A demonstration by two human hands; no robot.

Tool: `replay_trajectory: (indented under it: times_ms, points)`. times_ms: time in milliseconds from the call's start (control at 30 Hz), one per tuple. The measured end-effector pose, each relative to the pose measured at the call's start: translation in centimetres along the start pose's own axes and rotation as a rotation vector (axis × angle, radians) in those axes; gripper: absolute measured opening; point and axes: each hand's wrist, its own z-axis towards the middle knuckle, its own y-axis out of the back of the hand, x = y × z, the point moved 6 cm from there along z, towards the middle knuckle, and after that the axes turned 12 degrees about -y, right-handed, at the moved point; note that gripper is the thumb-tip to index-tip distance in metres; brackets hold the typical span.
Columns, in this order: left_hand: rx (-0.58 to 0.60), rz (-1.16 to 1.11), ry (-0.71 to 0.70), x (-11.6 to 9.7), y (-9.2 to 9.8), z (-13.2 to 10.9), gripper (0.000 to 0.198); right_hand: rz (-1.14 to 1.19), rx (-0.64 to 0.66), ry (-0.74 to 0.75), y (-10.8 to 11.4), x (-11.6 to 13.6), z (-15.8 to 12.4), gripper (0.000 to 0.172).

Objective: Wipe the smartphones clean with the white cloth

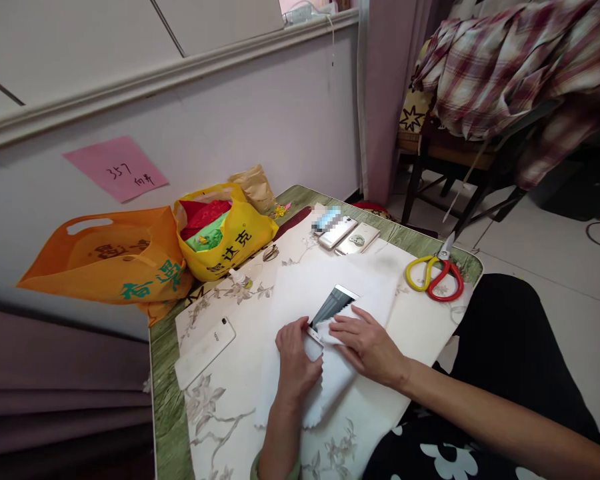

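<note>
A smartphone [334, 303] lies screen up on a large white cloth [310, 287] in the middle of the table [165, 393]. My left hand [296, 357] grips the phone's near end, fingers closed round it. My right hand [367, 343] lies flat, fingers together, pressing a small white wiping cloth [337, 327] onto the phone's screen. A further piece of white cloth with a zigzag edge [330, 390] lies under my wrists.
A white phone [205, 350] lies face down at the left. Two more phones [347, 235] sit at the far edge. Red-and-yellow scissors [436, 275] rest at the right corner. A yellow bag [225, 230] and an orange bag [115, 257] stand against the wall. A chair with plaid cloth [505, 67] is behind.
</note>
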Motion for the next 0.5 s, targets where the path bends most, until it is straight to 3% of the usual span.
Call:
replay_trajectory:
  times_ms: [133, 267, 333, 500]
  points:
    - [0.006, 0.012, -0.019, -1.0, 0.6, 0.6, 0.048, -0.003, -0.128, 0.022, 3.0, -0.9, -1.3, 0.033]
    - [-0.02, -0.041, -0.016, -1.6, 1.2, 0.9, 0.015, -0.01, -0.162, 0.076, 3.8, -0.5, -1.8, 0.037]
    - [-0.076, -0.095, 0.054, -1.0, 1.4, 0.7, 0.017, -0.01, -0.144, 0.09, 3.6, -0.2, -1.9, 0.035]
    - [-0.161, -0.405, 0.408, 1.7, 0.6, -0.9, 0.039, -0.013, -0.119, 0.101, 3.2, 0.0, -1.8, 0.034]
